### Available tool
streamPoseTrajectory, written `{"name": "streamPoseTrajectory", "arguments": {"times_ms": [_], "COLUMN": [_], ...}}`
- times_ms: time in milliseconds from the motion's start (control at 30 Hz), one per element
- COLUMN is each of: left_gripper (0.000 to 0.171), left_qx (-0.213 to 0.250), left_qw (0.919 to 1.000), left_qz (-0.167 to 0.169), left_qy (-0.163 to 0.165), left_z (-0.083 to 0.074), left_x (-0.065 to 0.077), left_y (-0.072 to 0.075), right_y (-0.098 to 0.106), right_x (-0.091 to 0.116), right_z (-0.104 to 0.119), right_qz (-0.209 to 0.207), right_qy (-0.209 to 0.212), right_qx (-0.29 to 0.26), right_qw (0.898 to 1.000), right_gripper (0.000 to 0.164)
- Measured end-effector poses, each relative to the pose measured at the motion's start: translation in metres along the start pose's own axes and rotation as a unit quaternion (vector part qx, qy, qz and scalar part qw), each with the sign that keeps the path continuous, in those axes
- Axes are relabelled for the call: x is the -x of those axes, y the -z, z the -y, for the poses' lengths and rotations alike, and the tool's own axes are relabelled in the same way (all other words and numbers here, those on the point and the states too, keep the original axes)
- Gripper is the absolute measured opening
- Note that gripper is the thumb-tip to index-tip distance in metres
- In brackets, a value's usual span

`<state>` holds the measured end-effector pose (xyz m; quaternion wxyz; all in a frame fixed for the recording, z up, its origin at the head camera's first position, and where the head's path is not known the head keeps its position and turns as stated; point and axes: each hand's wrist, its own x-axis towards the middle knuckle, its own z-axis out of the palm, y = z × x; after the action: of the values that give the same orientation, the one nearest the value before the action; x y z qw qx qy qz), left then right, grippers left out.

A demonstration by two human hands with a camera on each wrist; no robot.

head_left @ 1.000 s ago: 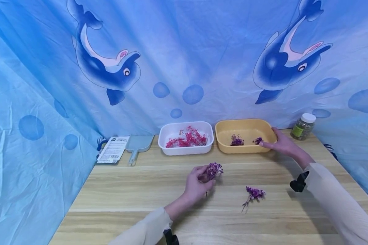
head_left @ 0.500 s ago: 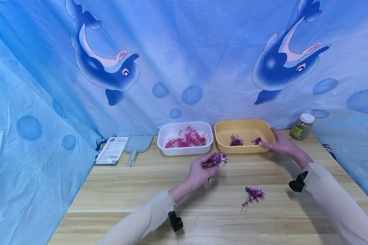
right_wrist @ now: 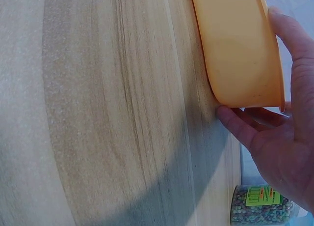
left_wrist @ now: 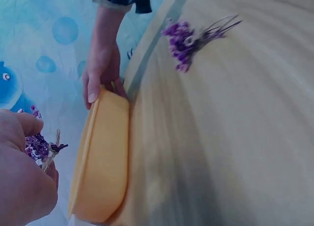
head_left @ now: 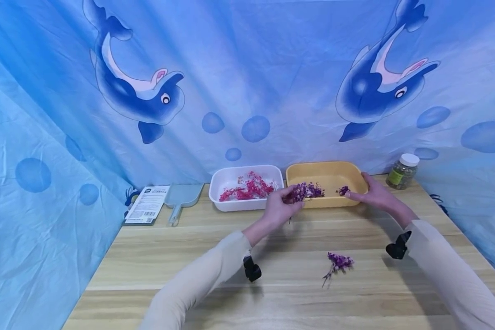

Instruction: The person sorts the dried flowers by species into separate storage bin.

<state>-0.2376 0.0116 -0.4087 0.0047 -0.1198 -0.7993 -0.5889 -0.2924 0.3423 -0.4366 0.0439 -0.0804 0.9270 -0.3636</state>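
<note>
My left hand (head_left: 279,208) pinches a small bunch of purple dried flowers (head_left: 307,190), its stems tied with twine in the left wrist view. The bunch overlaps the near left rim of the yellow tray (head_left: 334,201) in the head view. Inside that tray, more purple blossoms (head_left: 343,189) show at the right. My right hand (head_left: 377,195) grips the tray's right end, thumb over the rim and fingers against the outer wall (right_wrist: 245,64). Another purple flower bunch (head_left: 339,262) lies on the wooden table, nearer me than the tray.
A white tray (head_left: 219,206) with pink dried flowers (head_left: 251,187) stands left of the yellow one. Farther left lie a grey-blue dustpan (head_left: 183,196) and a printed packet (head_left: 147,204). A white-lidded jar (head_left: 402,172) stands at the right, by the blue dolphin curtain (head_left: 247,68).
My left hand has carried the purple flower bunch from over the table forward and right to the yellow tray's near rim. The right hand has kept its grip on the tray.
</note>
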Motion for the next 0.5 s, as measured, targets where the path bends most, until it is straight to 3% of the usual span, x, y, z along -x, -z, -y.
{"name": "streamPoseTrajectory", "arguments": {"times_ms": [333, 500], "left_gripper": [0.065, 0.065], "left_qx": [-0.032, -0.044], "left_qw": [0.9991, 0.9985], "left_qz": [-0.023, -0.031], "left_qy": [0.018, 0.006], "left_z": [-0.01, -0.012], "left_x": [-0.032, -0.046], "left_y": [-0.016, -0.021], "right_y": [-0.002, -0.002], "right_x": [-0.002, -0.001], "right_z": [-0.002, -0.001], "right_qz": [-0.006, -0.011], "right_qy": [0.003, 0.004], "right_qx": [0.001, 0.007], "right_qw": [1.0, 1.0], "right_gripper": [0.117, 0.116]}}
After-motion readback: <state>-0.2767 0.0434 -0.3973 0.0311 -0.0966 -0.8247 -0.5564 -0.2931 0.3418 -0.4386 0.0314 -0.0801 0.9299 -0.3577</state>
